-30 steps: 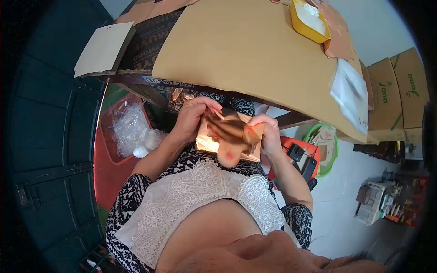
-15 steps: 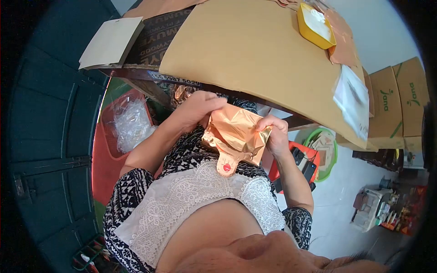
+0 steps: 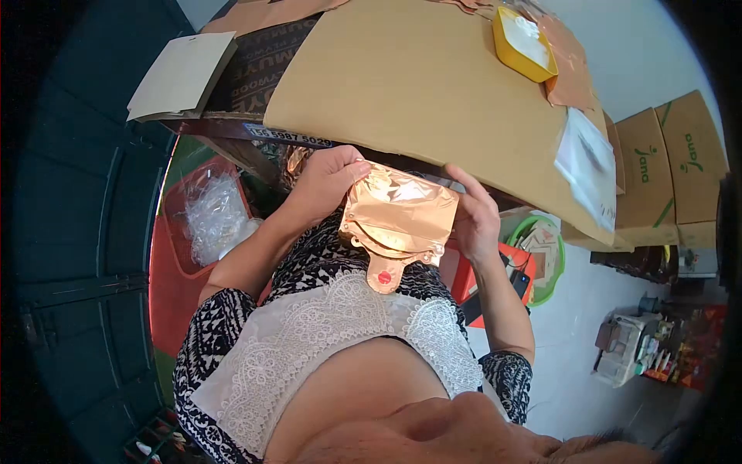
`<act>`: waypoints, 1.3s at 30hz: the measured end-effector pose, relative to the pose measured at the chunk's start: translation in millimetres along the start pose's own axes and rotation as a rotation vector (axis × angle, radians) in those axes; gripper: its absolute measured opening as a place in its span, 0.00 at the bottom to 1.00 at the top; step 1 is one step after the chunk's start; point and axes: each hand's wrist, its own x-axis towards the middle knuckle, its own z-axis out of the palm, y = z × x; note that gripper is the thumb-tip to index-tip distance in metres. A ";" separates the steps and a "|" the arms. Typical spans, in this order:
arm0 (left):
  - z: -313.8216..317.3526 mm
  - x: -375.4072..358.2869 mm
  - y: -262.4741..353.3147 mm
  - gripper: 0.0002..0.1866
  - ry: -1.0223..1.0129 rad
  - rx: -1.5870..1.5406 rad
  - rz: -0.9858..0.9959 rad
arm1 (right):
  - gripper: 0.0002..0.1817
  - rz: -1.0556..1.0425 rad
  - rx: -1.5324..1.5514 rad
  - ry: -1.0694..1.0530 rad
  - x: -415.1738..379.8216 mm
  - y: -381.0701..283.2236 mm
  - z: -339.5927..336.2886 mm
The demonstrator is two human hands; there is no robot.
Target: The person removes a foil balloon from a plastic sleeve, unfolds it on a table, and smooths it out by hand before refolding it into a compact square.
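Observation:
A shiny copper-coloured foil pouch (image 3: pixel 402 213) lies level above my lap, with a scalloped edge and a rounded tab bearing a red spot (image 3: pixel 385 277) towards my chest. My left hand (image 3: pixel 328 182) grips its left corner between thumb and fingers. At its right edge, my right hand (image 3: pixel 477 216) has the index finger raised and stretched out, apart from the other fingers, which are partly hidden behind the pouch. A white lace collar is just below the tab.
A cardboard-covered table (image 3: pixel 402 85) is in front, holding a yellow tray (image 3: pixel 525 46) and a plastic bag (image 3: pixel 587 166). A red basket (image 3: pixel 182 232) with clear plastic stands left; a green basket (image 3: pixel 545 259) and cartons (image 3: pixel 645 166) are right.
The pouch has gone from crumpled and gaping to flatter and squarer. My right hand has let its corner go, with its index finger now lifted. My left hand has shifted slightly left.

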 end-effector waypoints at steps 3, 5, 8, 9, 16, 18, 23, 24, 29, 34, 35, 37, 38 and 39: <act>0.2 0.4 -2.4 0.10 0.000 0.014 0.010 | 0.22 0.024 -0.028 0.050 -2.2 6.8 0.9; 0.8 0.6 -2.3 0.10 -0.010 0.022 0.014 | 0.21 0.016 -0.166 0.163 -0.1 18.0 4.0; 0.2 0.4 1.2 0.10 -0.025 0.052 0.018 | 0.18 0.117 -0.103 0.081 -1.1 8.6 6.6; -1.4 1.3 0.4 0.10 -0.027 0.069 0.027 | 0.18 0.129 -0.115 0.066 -0.4 4.4 8.9; -8.7 6.8 1.4 0.14 -0.082 -0.101 -0.040 | 0.18 0.060 -0.067 0.062 5.9 -1.5 14.5; -3.9 9.7 0.3 0.19 -0.060 -0.407 -0.198 | 0.17 0.011 -0.103 0.092 8.0 -4.6 16.5; 1.5 0.3 3.6 0.30 -0.168 -0.395 -0.302 | 0.17 -0.082 -0.246 0.110 13.7 -10.4 13.7; 1.3 -3.1 9.1 0.29 -0.179 -0.295 -0.313 | 0.17 -0.086 -0.238 0.105 14.6 -12.0 13.6; 5.8 -0.3 16.9 0.15 -0.185 -0.291 -0.222 | 0.16 -0.119 -0.279 0.103 24.3 -16.0 9.5; 7.1 9.3 19.8 0.19 -0.171 -0.287 -0.145 | 0.17 -0.047 -0.221 0.140 28.3 -27.6 11.8; 7.6 13.4 21.7 0.22 -0.157 -0.288 -0.133 | 0.16 -0.061 -0.219 0.137 32.7 -26.7 2.1; 3.7 17.2 30.6 0.19 -0.161 -0.232 -0.152 | 0.15 -0.139 -0.354 0.212 33.1 -34.3 3.1; 3.9 17.4 40.1 0.18 -0.126 -0.196 -0.155 | 0.15 -0.202 -0.488 0.289 26.6 -46.6 13.7; 3.2 17.9 46.3 0.17 -0.087 -0.160 -0.157 | 0.15 -0.267 -0.621 0.364 19.9 -55.9 22.3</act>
